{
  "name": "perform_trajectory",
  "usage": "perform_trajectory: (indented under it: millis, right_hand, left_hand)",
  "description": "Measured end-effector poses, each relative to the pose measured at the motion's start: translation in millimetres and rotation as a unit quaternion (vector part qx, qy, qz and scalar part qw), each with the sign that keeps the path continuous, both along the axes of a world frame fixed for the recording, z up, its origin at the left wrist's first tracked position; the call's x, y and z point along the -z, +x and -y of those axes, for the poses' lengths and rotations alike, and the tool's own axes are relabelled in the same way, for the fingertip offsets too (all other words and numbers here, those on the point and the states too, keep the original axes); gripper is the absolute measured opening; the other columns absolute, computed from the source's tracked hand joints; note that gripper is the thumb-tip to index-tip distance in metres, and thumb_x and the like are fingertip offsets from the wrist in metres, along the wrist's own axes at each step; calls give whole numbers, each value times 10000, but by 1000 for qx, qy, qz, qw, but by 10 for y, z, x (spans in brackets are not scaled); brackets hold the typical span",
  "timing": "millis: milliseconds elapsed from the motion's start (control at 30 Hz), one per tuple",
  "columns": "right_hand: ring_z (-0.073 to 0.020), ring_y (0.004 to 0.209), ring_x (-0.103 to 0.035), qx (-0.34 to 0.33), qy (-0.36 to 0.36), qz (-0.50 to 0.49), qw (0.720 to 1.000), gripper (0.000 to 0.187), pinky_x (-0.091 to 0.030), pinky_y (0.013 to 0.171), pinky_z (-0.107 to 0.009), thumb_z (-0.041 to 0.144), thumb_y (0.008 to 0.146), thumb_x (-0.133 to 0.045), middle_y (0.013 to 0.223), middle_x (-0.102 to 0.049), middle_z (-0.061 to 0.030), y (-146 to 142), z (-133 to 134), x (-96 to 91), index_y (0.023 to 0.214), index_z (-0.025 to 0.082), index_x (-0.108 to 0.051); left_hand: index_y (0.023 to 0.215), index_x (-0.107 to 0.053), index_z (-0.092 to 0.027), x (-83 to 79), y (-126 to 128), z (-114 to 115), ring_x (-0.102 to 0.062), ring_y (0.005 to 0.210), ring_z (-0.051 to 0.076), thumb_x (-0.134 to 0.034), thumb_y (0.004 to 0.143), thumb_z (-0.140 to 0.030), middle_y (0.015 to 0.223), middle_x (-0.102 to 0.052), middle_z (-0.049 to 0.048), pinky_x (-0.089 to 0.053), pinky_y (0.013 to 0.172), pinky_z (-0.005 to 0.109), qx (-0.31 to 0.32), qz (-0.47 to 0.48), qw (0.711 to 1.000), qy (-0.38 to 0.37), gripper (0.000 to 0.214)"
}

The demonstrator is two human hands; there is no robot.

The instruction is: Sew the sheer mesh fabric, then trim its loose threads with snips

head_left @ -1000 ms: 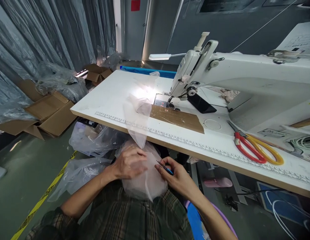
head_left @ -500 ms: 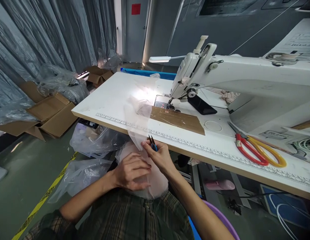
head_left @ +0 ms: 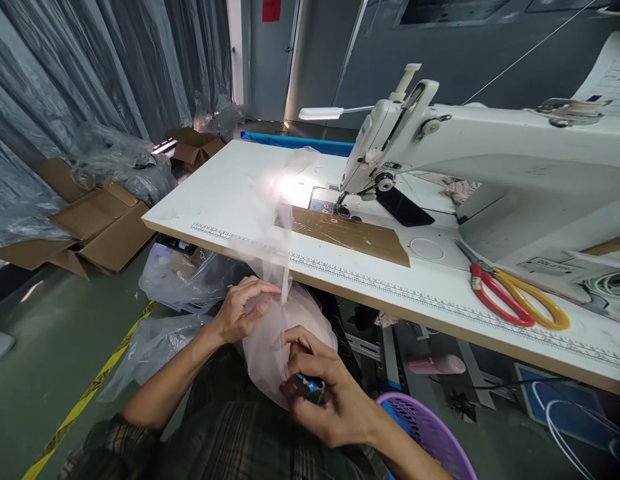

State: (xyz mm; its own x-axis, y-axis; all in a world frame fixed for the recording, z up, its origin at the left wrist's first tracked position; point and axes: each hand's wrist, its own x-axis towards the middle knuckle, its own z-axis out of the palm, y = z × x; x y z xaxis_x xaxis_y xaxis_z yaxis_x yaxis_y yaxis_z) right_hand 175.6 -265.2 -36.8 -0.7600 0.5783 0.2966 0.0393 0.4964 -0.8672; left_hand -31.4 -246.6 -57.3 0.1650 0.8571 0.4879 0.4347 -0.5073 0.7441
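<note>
A pale pink sheer fabric (head_left: 263,353) drapes from the table over my lap. My left hand (head_left: 240,312) is at its left side, fingers stretched and thumb apart, fingertips touching the fabric near a narrow folded strip. My right hand (head_left: 325,387) is lower and to the right, closed around small thread snips (head_left: 310,383); their blue part shows in the palm, and the blades are mostly hidden. The right thumb and fingertips are close against the fabric's edge. Part of the fabric lies on the white table, left of the sewing machine's needle area.
A white sewing machine (head_left: 490,143) stands on the table (head_left: 210,193). Near it lie a brown cardboard piece (head_left: 350,235), a black phone (head_left: 404,207) and red-and-yellow-handled scissors (head_left: 520,293). A purple basket (head_left: 430,433) is below right; open cardboard boxes (head_left: 103,227) are at left.
My right hand has moved down toward my lap with the snips, whose blades no longer show. My left hand has risen up and left, its fingers lifting off the bunched fabric.
</note>
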Motion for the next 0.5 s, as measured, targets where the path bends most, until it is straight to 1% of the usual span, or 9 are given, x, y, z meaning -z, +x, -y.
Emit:
perform_trajectory:
  millis: [100, 167, 200, 267, 333, 367, 433, 500]
  right_hand:
    - [-183, 850, -577, -7, -3, 6, 1000, 213, -473, 741, -289, 9, 626, -558, 929, -557, -52, 25, 19, -25, 707, 205, -546]
    - [-184, 840, -574, -6, -4, 6, 1000, 182, -471, 746, -293, 28, 649, -556, 897, -558, -47, 41, 13, -33, 681, 205, -526]
    - [-177, 804, -569, -8, -8, 11, 1000, 166, -467, 717, -285, 44, 665, -554, 860, -555, -40, 50, 2, -31, 666, 204, -513]
    - [-149, 683, -535, 0, -30, 35, 999, 129, -439, 614, -260, 98, 713, -557, 764, -543, -18, 67, -46, -10, 671, 207, -503]
    - [-139, 616, -502, 38, -60, 61, 996, 62, -410, 562, -252, 210, 794, -558, 691, -534, 2, 68, -129, 33, 740, 211, -527]
    - [-142, 611, -505, 63, -76, 70, 993, 100, -410, 563, -254, 289, 845, -531, 676, -539, 3, 58, -180, 61, 788, 209, -545]
    - [-155, 629, -530, 107, -100, 84, 986, 301, -422, 588, -266, 433, 933, -406, 670, -560, -9, 11, -287, 118, 842, 198, -570]
    - [-157, 617, -534, 118, -102, 106, 982, 448, -417, 596, -274, 493, 970, -296, 641, -556, -12, -62, -378, 163, 779, 193, -568]
  left_hand:
    - [1036, -699, -142, 63, -2, 1, -621, 920, 237, -391, 925, -529, 959, -717, 123, -445, 869, 367, 96, 44, 990, -96, 507]
    - [997, -716, -139, 93, 2, 10, -636, 865, 223, -459, 886, -567, 903, -723, 113, -466, 827, 336, 148, 88, 971, -166, 512]
    - [967, -725, -136, 104, 4, 18, -640, 816, 209, -510, 861, -565, 874, -724, 105, -477, 777, 311, 151, 108, 963, -196, 492]
    - [913, -739, -130, 119, 5, 43, -632, 727, 179, -603, 814, -526, 838, -726, 92, -475, 676, 265, 115, 130, 955, -240, 430]
    - [892, -750, -129, 120, -5, 74, -634, 711, 171, -644, 796, -476, 836, -737, 86, -475, 653, 253, 71, 134, 952, -266, 375]
    - [898, -754, -130, 115, -14, 91, -646, 738, 179, -650, 797, -455, 850, -745, 86, -484, 675, 259, 58, 131, 950, -276, 355]
    - [921, -760, -135, 98, -38, 123, -669, 824, 206, -657, 800, -426, 898, -757, 91, -501, 747, 281, 43, 127, 949, -287, 332]
    - [943, -761, -137, 80, -62, 148, -677, 886, 227, -646, 813, -414, 941, -758, 97, -508, 805, 302, 41, 129, 948, -288, 327]
